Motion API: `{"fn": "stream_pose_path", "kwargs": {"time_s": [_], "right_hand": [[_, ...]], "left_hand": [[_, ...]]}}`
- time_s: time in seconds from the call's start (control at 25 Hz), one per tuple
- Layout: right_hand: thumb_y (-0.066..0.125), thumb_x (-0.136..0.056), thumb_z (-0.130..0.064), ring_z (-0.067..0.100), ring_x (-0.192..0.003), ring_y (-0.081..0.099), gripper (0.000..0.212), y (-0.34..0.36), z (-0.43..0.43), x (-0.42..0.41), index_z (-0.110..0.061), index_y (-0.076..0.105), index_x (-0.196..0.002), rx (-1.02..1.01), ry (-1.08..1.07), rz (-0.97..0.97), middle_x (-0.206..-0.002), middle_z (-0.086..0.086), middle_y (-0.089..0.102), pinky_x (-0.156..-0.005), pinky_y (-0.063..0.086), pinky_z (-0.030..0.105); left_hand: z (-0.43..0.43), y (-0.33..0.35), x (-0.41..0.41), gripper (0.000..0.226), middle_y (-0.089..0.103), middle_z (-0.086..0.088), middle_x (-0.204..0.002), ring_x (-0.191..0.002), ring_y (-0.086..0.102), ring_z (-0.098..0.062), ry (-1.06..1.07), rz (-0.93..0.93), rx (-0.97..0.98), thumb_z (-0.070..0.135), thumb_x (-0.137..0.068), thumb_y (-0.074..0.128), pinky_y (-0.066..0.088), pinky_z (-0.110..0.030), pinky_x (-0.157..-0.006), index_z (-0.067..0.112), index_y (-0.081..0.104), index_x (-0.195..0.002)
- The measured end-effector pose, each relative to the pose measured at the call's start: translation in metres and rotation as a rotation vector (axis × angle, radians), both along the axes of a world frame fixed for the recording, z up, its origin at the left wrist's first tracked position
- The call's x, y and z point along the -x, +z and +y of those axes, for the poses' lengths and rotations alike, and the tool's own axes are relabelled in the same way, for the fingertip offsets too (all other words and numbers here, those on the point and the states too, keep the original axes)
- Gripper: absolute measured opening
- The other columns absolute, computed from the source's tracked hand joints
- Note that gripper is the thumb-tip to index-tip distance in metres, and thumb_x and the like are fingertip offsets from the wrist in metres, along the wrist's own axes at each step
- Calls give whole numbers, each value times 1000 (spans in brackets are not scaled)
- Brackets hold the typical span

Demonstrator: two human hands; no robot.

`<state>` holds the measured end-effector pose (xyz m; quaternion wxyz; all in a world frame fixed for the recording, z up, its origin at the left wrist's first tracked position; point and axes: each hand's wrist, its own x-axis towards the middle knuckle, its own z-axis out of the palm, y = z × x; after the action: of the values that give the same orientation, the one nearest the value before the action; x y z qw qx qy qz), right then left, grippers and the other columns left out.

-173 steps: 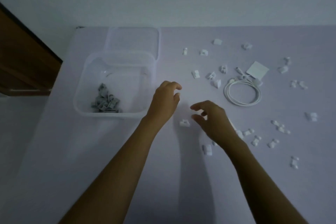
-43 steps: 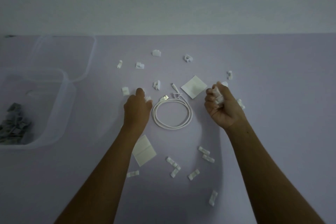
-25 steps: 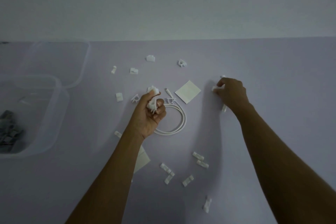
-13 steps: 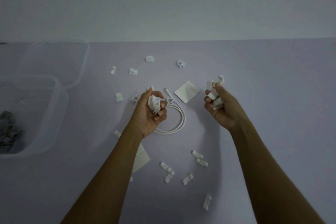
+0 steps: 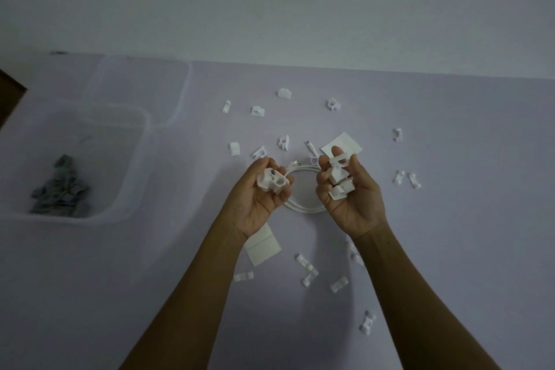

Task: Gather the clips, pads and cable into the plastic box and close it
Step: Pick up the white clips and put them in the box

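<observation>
My left hand (image 5: 255,198) is raised palm up, cupped around a few white clips (image 5: 271,182). My right hand (image 5: 354,195) is beside it, palm up, holding several white clips (image 5: 339,177). Under both hands lies the coiled white cable (image 5: 303,206), partly hidden. One white pad (image 5: 345,143) lies just beyond my right fingers, another pad (image 5: 264,245) beneath my left wrist. The clear plastic box (image 5: 132,159) stands at the left with grey clips (image 5: 61,192) inside. Its lid (image 5: 177,93) lies behind it.
Loose white clips lie scattered on the pale table: a group beyond the cable (image 5: 258,111), a pair at the right (image 5: 407,179), and several near my forearms (image 5: 309,272). A wall rises behind the table. A dark wooden edge (image 5: 9,96) shows at far left.
Both hands have come closer together above the cable and opened palm up, showing the clips they hold. The view has swung slightly to the left.
</observation>
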<state>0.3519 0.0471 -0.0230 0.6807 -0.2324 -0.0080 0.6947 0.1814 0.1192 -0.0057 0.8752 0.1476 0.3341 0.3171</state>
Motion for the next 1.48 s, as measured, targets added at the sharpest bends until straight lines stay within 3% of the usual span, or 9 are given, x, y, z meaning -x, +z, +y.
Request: {"fn": "stream_pose_path", "kwargs": {"time_s": [0.12, 0.28, 0.52, 0.68, 0.8, 0.88, 0.96, 1.16, 1.48], "right_hand": [[69, -79, -25, 24, -81, 67, 35, 2, 5, 30, -11, 66, -111, -8, 15, 26, -103, 14, 68, -75, 58, 32], [82, -65, -23, 22, -72, 66, 37, 16, 24, 85, -12, 71, -99, 26, 86, -19, -94, 12, 68, -68, 57, 31], [54, -87, -25, 17, -63, 58, 21, 44, 60, 167, -13, 67, -98, 107, 202, -120, -89, 9, 61, -55, 52, 24], [53, -89, -26, 17, -64, 57, 23, 50, 79, 211, -13, 64, -104, 102, 234, -193, -89, 9, 63, -56, 52, 24], [50, -92, -25, 17, -65, 57, 22, 50, 87, 235, -12, 63, -105, 107, 243, -205, -89, 10, 64, -57, 52, 24], [50, -93, -25, 18, -65, 58, 22, 49, 91, 245, -12, 63, -105, 118, 234, -206, -90, 11, 64, -57, 53, 25], [48, -95, -25, 18, -64, 58, 22, 47, 92, 251, -12, 63, -105, 127, 222, -211, -90, 12, 63, -57, 54, 26], [47, -95, -26, 18, -65, 59, 24, 46, 93, 262, -11, 63, -107, 137, 208, -236, -93, 12, 63, -59, 55, 27], [50, -90, -26, 18, -64, 58, 25, 38, 96, 272, -10, 60, -107, 145, 190, -177, -93, 13, 59, -58, 54, 25]], "left_hand": [[0, 15, 26, 21, 64, -5, -72, -66, 66, -18, 26, 71, -36, 21, -91, 49, 56, -26, -56, 10, 59, -77], [15, 50, 86, 18, 62, -4, -70, -66, 63, -19, 32, 315, -274, 13, -93, 50, 55, -25, -55, 9, 57, -77], [60, 80, 186, 18, 65, -12, -81, -74, 63, -20, -14, 939, -772, 19, -89, 59, 57, -28, -58, 15, 62, -71], [94, 54, 238, 21, 63, -10, -92, -69, 66, -22, -225, 1322, -854, 28, -90, 57, 60, -42, -70, 10, 59, -80], [105, 28, 251, 16, 66, -11, -95, -75, 67, -28, -545, 1359, -859, 28, -90, 57, 59, -39, -71, 16, 58, -81], [108, 19, 253, 13, 66, -11, -99, -73, 62, -22, -747, 1390, -930, 28, -90, 56, 53, -31, -68, 16, 60, -88], [111, 16, 253, 13, 65, -9, -104, -73, 60, -20, -849, 1379, -959, 26, -89, 56, 51, -31, -69, 15, 61, -94], [114, 15, 255, 14, 63, -5, -114, -92, 62, -21, -995, 1349, -987, 28, -88, 57, 53, -34, -80, 20, 60, -99], [117, 26, 268, 19, 64, -5, -115, -88, 59, -22, -884, 1418, -1069, 22, -93, 46, 52, -35, -85, 23, 57, -109]]}}
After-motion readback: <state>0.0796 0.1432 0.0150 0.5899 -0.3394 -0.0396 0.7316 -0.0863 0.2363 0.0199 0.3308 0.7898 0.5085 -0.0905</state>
